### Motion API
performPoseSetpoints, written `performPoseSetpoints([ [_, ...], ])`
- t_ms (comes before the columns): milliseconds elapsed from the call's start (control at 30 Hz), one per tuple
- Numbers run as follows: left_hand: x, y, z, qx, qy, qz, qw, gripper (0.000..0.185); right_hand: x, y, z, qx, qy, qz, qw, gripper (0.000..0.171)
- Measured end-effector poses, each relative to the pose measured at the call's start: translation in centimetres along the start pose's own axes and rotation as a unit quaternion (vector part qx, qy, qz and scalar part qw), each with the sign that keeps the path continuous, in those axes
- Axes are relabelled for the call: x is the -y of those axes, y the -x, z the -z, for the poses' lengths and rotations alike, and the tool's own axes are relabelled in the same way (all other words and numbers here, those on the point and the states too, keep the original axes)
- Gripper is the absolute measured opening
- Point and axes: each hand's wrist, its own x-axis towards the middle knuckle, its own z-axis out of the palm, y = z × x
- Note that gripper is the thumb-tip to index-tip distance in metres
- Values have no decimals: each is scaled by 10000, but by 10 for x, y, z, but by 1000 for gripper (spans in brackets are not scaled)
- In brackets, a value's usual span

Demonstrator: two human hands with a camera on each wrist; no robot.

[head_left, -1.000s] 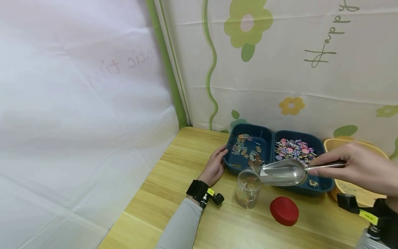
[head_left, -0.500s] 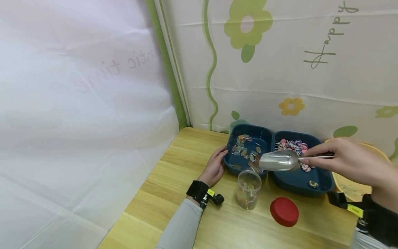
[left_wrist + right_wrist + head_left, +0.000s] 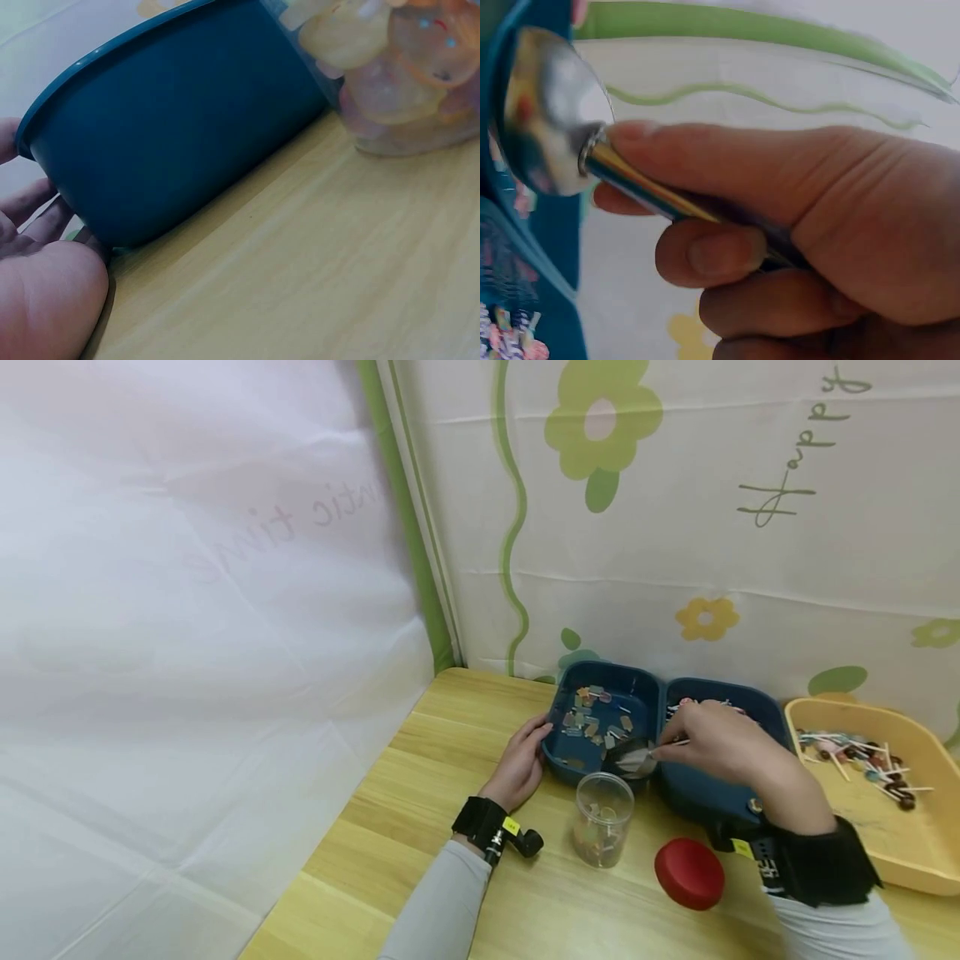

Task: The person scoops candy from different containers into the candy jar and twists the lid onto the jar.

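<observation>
My right hand [image 3: 723,752] grips the handle of a metal scoop [image 3: 634,762], thumb along the top in the right wrist view. The scoop's bowl dips into the front right corner of the left compartment of a blue two-part tray [image 3: 600,672]. Scattered small ice-lolly-shaped charms [image 3: 592,727] lie in that compartment. My left hand [image 3: 519,764] holds the tray's left wall at the rim. A clear plastic cup [image 3: 603,827] stands uncovered in front of the tray, partly filled with charms, which the left wrist view shows close up.
A red lid [image 3: 689,873] lies on the wooden table, right of the cup. The tray's right compartment has swirly lollipop charms, mostly behind my right hand. A yellow bin [image 3: 918,860] at the right contains several stick lollipop pieces. A printed curtain [image 3: 637,543] hangs behind.
My right hand has swung left and down with the scoop, from above the cup into the tray's left compartment. The yellow bin now shows more. My left hand keeps its place.
</observation>
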Motion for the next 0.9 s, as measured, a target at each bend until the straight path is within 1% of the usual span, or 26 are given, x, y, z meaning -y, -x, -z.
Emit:
performPoseSetpoints([
  [67, 0, 0, 0, 23, -21, -10, 10000, 44, 1, -4, -5, 66, -48, -10, 10000, 8],
  [133, 0, 0, 0, 51, -29, -20, 10000, 44, 3, -8, -10, 80, -145, 73, 9998, 9],
  [300, 0, 0, 0, 71, 38, -19, 10000, 44, 6, -16, -19, 8, -348, 291, 9990, 9],
  [367, -1, 0, 1, 57, 63, -16, 10000, 43, 6, -19, -23, -5, -467, 313, 9984, 9],
  [467, 0, 0, 1, 12, 41, -7, 10000, 42, 6, -21, -28, 20, -613, 267, 9978, 11],
  [567, 0, -1, 0, -28, -1, 2, 10000, 42, 5, -24, -32, 30, -638, 220, 9977, 13],
  [900, 0, 0, 0, 21, 15, 7, 10000, 43, 4, -32, -44, 29, -743, 136, 9971, 15],
])
